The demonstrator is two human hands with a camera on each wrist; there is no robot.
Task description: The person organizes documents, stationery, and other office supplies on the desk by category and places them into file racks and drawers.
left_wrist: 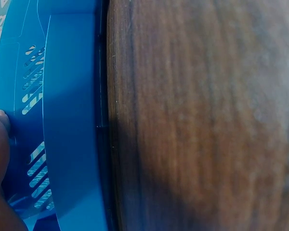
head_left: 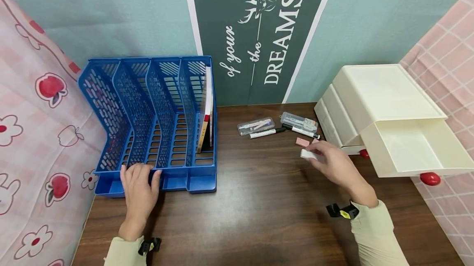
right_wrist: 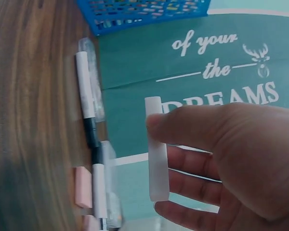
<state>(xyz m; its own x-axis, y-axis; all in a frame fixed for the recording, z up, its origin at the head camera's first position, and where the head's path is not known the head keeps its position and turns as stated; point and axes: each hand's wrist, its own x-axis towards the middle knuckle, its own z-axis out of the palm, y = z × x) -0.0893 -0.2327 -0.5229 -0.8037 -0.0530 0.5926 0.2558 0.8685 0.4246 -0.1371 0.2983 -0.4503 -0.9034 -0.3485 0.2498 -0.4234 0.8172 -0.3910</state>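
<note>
At the left of the head view stands a blue file rack (head_left: 201,171) with several upright slots. My left hand (head_left: 138,190) grips its front rim, fingers bent over the top, fingertips hidden; in the left wrist view the thumb (left_wrist: 1,144) lies against the blue plastic. My right hand (head_left: 335,165) pinches a white eraser (right_wrist: 158,168) between thumb and fingers, above the table. Just beyond that hand lie a pink eraser (head_left: 302,142) and a second pink block (head_left: 315,141), partly hidden by it.
Thin books (head_left: 207,109) stand in the rack's rightmost slot. Two markers, one with a white barrel (head_left: 262,133), and two clear cases, including the left one (head_left: 255,126), lie near the wall. A cream drawer unit (head_left: 392,89) at the right has its top drawer (head_left: 411,146) pulled out.
</note>
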